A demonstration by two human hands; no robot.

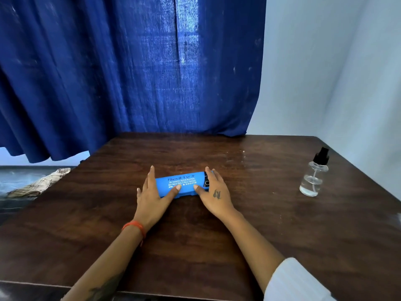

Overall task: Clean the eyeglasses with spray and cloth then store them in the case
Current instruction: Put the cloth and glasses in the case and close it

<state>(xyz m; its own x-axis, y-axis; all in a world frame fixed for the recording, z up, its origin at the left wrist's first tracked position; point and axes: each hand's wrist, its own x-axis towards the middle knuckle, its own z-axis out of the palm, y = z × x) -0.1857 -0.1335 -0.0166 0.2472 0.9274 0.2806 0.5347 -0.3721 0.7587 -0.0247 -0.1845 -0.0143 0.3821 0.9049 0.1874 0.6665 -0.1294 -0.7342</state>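
A blue eyeglass case (182, 184) with printed lettering lies lengthwise in the middle of the dark wooden table (217, 246). My left hand (153, 195) covers its left end, thumb pressed on the front edge. My right hand (213, 191) covers its right end near a black clasp, thumb on the front edge too. Both hands grip the case. A clear spray bottle (313, 175) with a black nozzle stands far right on the table. The eyeglasses are not visible. No cleaning cloth shows on the table.
A blue curtain (130, 72) hangs behind the table's far edge. A pale wall (336, 72) runs along the right side. A checked fabric (41, 183) lies off the table's left edge.
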